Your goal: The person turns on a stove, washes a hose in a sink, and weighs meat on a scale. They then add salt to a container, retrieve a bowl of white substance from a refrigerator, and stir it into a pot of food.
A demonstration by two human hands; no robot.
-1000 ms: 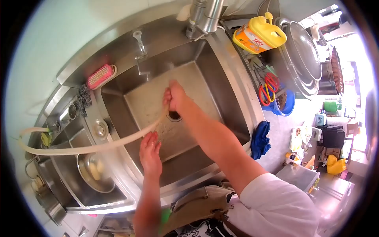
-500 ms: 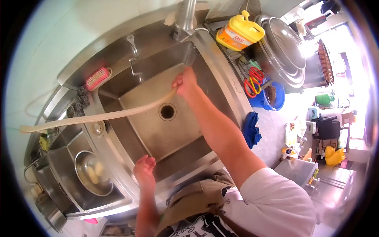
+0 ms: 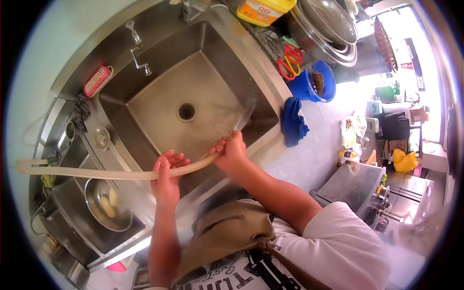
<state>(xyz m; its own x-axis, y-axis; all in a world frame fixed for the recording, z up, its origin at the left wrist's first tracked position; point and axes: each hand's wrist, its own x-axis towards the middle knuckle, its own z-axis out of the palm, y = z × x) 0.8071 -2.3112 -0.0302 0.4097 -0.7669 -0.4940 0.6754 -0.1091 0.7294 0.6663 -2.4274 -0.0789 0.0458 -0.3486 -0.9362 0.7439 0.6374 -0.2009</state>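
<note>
My right hand [image 3: 231, 152] is closed around the end of a pale, flexible hose [image 3: 111, 174] over the front side of the large steel sink [image 3: 159, 92]. Clear water [image 3: 246, 115] sprays from that end onto the sink's right wall. Further back along the hose, my left hand [image 3: 166, 178] has it between thumb and fingers, the fingers loosely curled. From there the hose runs left to a tap area above the neighbouring basin. The round drain [image 3: 186, 111] shows in the sink floor.
A pink brush [image 3: 97, 81] and a dark scourer [image 3: 80, 112] lie on the left ledge. In the left basin a steel bowl [image 3: 126, 220] holds pale pieces. A blue cloth [image 3: 293, 122] hangs at the right edge, near a blue bucket [image 3: 328, 87] and red-handled scissors [image 3: 289, 60].
My right hand has brought the hose end toward the front of the sink, and water now sprays visibly. My left hand has risen and taken hold of the hose. The view has shifted.
</note>
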